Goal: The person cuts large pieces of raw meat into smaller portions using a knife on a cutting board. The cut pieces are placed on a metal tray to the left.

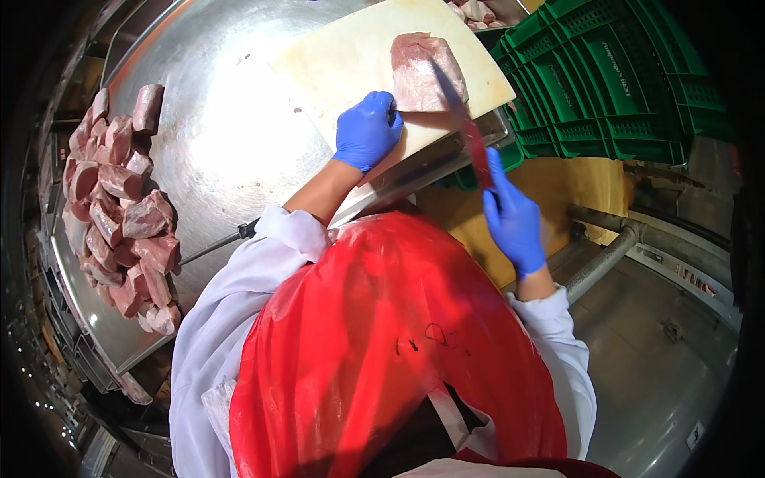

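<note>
A pale pink slab of raw meat (422, 70) lies on a white cutting board (343, 60) at the top of the view. My left hand (366, 131), in a blue glove, rests on the board just left of the meat, fingers curled against its edge. My right hand (514, 219), also blue-gloved, grips a knife (462, 115) with a red handle; the blade slants up across the meat's right side. A red plastic apron (382, 342) over white sleeves fills the lower middle.
The board sits on a steel table (215, 135). Several cut meat chunks (119, 215) are piled along its left edge, and a thin sharpening steel (215, 245) lies near me. Green plastic crates (613, 80) are stacked at the upper right. Grey pipes (613, 247) run at the right.
</note>
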Demonstrator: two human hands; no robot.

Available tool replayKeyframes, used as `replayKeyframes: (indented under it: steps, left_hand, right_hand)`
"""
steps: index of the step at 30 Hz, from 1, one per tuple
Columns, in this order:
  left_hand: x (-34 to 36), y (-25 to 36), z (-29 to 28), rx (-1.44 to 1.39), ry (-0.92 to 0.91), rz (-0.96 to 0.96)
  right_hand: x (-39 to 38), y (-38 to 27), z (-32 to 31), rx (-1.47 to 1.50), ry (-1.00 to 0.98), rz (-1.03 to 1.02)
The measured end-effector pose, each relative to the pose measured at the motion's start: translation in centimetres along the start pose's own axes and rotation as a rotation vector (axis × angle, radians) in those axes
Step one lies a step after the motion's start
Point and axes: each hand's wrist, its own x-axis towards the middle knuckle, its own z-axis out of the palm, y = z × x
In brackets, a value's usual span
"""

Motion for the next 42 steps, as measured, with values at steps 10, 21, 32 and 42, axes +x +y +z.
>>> replayKeyframes:
  steps: [10,21,32,42]
  left_hand:
    - [0.0,-0.1,-0.9,-0.072,-0.047,-0.049]
    - [0.3,-0.2,-1.1,-0.086,-0.09,-0.066]
    - [3.0,-3.7,-3.3,-0.064,0.078,-0.2]
    - [0.4,1.6,-3.6,-0.282,0.001,-0.012]
  right_hand:
    - [-1.7,-2.0,1.3,-0.308,-0.255,-0.013]
    - [8.2,-7.0,6.6,-0.406,-0.188,-0.012]
    - [-2.9,-4.4,-1.2,-0.457,-0.455,0.028]
    - [-4.7,0.0,-5.7,0.231,-0.04,0.267]
